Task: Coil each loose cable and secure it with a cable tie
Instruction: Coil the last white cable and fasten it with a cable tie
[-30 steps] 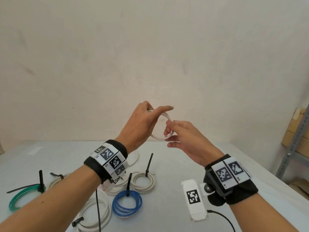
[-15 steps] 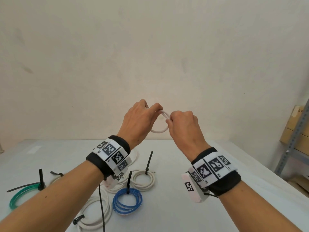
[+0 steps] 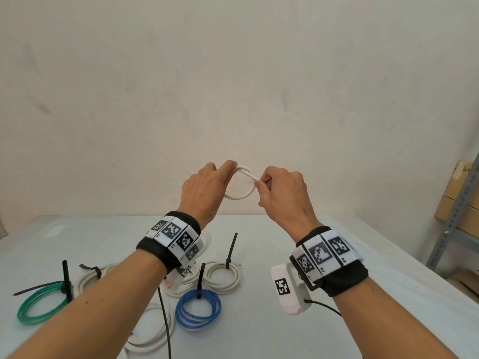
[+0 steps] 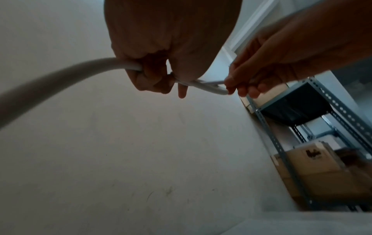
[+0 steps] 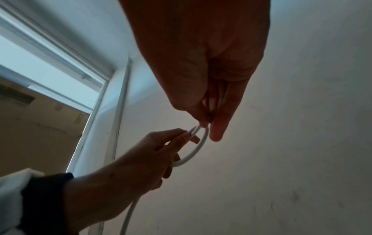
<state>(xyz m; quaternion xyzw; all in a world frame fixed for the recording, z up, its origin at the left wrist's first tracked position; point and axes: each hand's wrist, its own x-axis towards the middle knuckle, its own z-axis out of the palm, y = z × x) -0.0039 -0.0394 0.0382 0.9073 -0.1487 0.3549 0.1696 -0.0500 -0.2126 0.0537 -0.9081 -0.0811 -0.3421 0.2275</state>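
Both hands are raised above the table with a small loop of white cable (image 3: 239,195) between them. My left hand (image 3: 204,187) pinches the loop's left side, fingers curled round the cable (image 4: 128,66). My right hand (image 3: 281,189) pinches the right side of the loop (image 5: 198,146) between thumb and fingers. A free length of the cable (image 4: 50,81) trails down from the left hand. On the table below lie tied coils: a blue one (image 3: 198,310), a green one (image 3: 41,304) and white ones (image 3: 223,277), each with a black cable tie (image 3: 231,251).
The grey table (image 3: 259,332) reaches to a plain wall. A metal shelf rack (image 3: 456,216) with cardboard boxes (image 3: 458,200) stands at the right. A black wire (image 3: 166,325) hangs from the left wrist camera over the coils.
Both hands have lifted a little and drawn apart, widening the white loop. The right hand has turned knuckles-up and now pinches the loop's right side.
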